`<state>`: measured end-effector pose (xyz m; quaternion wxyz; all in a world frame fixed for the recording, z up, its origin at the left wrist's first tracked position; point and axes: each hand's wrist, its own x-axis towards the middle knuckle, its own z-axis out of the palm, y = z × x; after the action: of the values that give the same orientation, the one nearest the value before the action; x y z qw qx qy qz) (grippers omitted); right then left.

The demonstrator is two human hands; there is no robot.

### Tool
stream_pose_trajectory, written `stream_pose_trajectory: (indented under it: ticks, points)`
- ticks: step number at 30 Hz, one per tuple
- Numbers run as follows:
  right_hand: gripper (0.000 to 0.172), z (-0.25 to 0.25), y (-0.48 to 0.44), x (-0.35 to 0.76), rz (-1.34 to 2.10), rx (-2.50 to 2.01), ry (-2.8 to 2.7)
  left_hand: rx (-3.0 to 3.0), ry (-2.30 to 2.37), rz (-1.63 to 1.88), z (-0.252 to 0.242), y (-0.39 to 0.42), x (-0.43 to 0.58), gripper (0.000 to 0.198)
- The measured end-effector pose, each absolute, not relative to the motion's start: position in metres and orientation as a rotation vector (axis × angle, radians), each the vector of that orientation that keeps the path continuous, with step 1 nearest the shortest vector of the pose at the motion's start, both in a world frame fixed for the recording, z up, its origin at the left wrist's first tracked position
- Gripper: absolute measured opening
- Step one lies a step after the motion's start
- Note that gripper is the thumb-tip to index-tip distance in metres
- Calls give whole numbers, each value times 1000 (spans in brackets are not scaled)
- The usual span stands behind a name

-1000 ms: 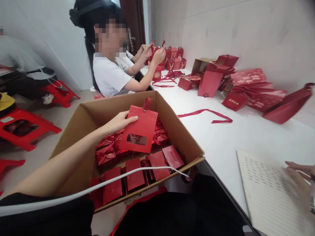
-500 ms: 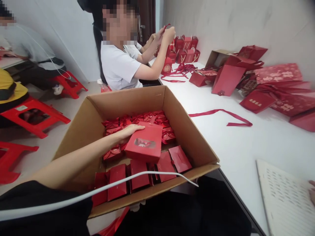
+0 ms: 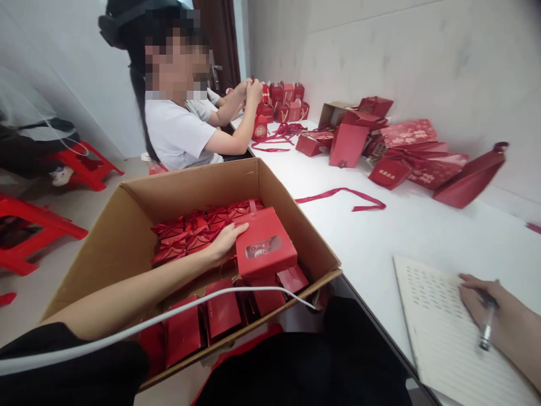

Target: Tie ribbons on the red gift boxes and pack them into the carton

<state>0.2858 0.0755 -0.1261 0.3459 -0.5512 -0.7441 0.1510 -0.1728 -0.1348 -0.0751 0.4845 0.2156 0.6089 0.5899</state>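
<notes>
Since a second ago the red window box (image 3: 265, 250) has gone from upright, held above the carton's contents, to lying nearly flat on top of them, and the right hand (image 3: 492, 316), then blurred at the frame edge, has settled on the notebook (image 3: 448, 332).

Left hand (image 3: 226, 242): fingers spread flat against the left side of the window box, thumb along its top edge; pressing on it rather than wrapped around it. The box lies window up, in the right half of the cardboard carton (image 3: 127, 237), near the right wall, resting on small red ribbon-tied boxes (image 3: 190, 231) that fill the far part. Flat red boxes (image 3: 222, 310) stand in a row along the carton's near wall. A white cable (image 3: 169, 313) crosses the near edge of the carton.

Right hand: fingers closed around a pen (image 3: 487, 330), tip on the lined notebook page at the near right corner of the white table (image 3: 397, 237).

Mid-table, a loose red ribbon (image 3: 342, 194) lies just beyond the carton's right wall. Along the wall-side edge: red gift bags (image 3: 406, 152). At the far end a co-worker in a white T-shirt (image 3: 180, 132) has both hands raised over small red boxes (image 3: 287, 101). Red plastic stools (image 3: 38, 225) stand on the floor at left.
</notes>
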Motion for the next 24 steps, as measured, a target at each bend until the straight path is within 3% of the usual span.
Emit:
stream_pose_trajectory:
  ticks: [3,10,18,24]
  points:
    - [29,-108,68,277,517,-1505,-1949,905,1541,1478,-74,-130,-165,43]
    - [11,-105,61,274,507,-1315,-1999,1529,1438,1175,-98,-103,-146,22]
    - [13,-106,58,263,386,-1321,-2046,1434,1226,1213,-109,-62,-133,19]
    - [16,-100,53,259,354,-1280,-2015,1545,1456,1042,-121,-54,-135,47]
